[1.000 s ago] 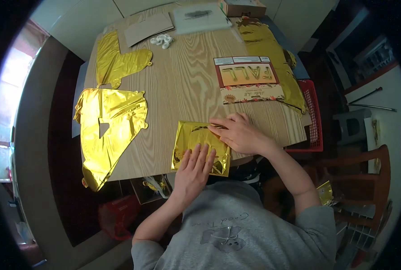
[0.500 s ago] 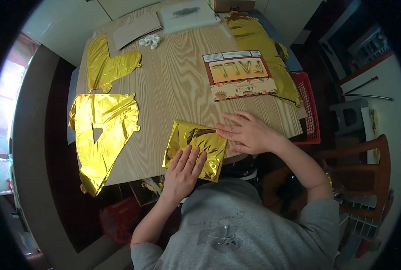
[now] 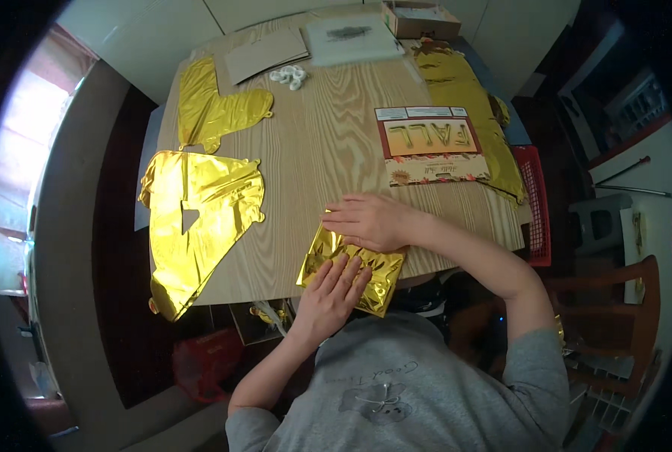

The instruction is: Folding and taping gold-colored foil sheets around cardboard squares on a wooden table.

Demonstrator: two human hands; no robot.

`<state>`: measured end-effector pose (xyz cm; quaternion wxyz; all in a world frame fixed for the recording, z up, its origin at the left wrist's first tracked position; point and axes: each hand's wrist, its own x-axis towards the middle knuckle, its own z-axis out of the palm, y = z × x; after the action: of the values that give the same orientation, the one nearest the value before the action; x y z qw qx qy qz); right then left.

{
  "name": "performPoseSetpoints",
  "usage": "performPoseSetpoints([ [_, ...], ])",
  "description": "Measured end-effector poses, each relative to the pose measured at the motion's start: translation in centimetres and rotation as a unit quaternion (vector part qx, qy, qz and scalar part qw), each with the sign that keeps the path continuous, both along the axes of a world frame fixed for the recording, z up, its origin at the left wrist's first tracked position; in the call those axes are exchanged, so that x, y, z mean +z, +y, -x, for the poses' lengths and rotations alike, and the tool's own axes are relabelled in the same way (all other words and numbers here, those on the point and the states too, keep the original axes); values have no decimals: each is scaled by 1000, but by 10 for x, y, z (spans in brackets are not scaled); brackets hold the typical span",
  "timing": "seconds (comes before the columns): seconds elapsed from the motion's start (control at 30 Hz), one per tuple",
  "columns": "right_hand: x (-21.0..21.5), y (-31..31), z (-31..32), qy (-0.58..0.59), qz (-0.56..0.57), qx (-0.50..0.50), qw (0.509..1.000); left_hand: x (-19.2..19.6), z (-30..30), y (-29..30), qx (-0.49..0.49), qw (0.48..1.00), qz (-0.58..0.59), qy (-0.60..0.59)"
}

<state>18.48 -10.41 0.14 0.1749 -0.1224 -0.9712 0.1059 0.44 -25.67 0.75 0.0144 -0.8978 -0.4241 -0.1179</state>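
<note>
- Pale wooden table (image 3: pixel 313 151) with a visible grain fills the centre of the frame; a dark floor lies to its left and a light wall runs across the top.
- Folded gold foil balloon (image 3: pixel 362 265) lies at the near table edge, lower centre of the frame, its lower corner overhanging the edge slightly.
- Left hand (image 3: pixel 330 295) rests palm down on the lower left part of the folded foil, fingers straight and a little spread, pressing flat; nothing is gripped.
- Right hand (image 3: pixel 366 221) lies palm down across the upper edge of the same foil, fingers extended toward the left of the frame and held close together; pressing, not grasping.
- The two hands sit near each other, not touching so far as can be told.
- Large flat gold foil balloon (image 3: pixel 200 218) with a triangular cut-out lies at centre left, its lower tip hanging past the table edge.
- Second gold foil shape (image 3: pixel 215 109) lies at upper left, apart from the large one.
- Printed card package (image 3: pixel 430 143) in orange and red lies right of centre, resting partly on more gold foil (image 3: pixel 464 98) along the right table edge.
- Small white clump (image 3: pixel 288 75), a brown card sheet (image 3: pixel 266 54) and a pale sheet (image 3: pixel 351 38) lie at the far end, top centre.
- Red crate (image 3: pixel 535 203) stands just right of the table; a wooden chair (image 3: pixel 622 331) occupies the lower right.
</note>
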Motion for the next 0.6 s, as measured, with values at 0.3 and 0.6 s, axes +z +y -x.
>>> performPoseSetpoints([
  [0.3,3,1,-5,-90,-32,-36,995,-3,2,0,-12,1000,23,6],
  [0.6,14,-3,-3,-154,-43,-60,985,-4,2,1,-12,1000,14,15],
])
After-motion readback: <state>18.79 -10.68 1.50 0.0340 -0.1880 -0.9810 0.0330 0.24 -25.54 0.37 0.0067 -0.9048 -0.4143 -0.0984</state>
